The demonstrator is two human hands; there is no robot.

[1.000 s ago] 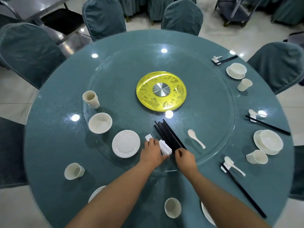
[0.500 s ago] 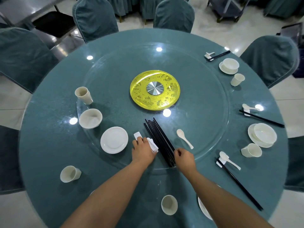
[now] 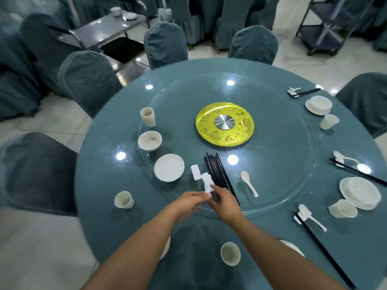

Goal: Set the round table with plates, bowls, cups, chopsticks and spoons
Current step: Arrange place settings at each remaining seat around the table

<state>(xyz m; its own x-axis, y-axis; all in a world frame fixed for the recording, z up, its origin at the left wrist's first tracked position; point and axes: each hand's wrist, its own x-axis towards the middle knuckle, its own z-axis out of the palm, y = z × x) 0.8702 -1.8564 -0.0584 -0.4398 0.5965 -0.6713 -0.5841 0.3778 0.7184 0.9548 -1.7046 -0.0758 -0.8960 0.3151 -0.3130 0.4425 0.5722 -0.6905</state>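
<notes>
- Left hand [image 3: 188,203] and right hand [image 3: 225,203] meet over the near edge of the clear glass turntable [image 3: 293,185] on the round teal-clothed desk [image 3: 100,174].
- Left hand pinches the near end of a small white ceramic chopstick rest [image 3: 207,183] between thumb and fingers; the rest tilts up, away from the person.
- Right hand: fingers curled, fingertips at the same rest; cannot tell whether it grips the rest or only touches it.
- A second white rest [image 3: 195,172] lies flat on the glass, just beyond the held one.
- Bundle of black chopsticks [image 3: 219,174] lies on the glass just right of the rests; its near end is hidden by the right hand.
- Loose white ceramic spoon [image 3: 249,186] on the glass, right of the bundle, apart from it.
- Left of the rests on the turntable: flat white plate [image 3: 169,167], white bowl [image 3: 149,140], tall white cup [image 3: 148,116], in a line running away from the person.
- Yellow disc with a steel hub [image 3: 224,124] at the turntable's centre.
- On the cloth: white cup [image 3: 124,199] at left, white cup [image 3: 230,253] between the forearms.
- Right side holds three laid settings, each with bowl on plate, cup and chopsticks.
</notes>
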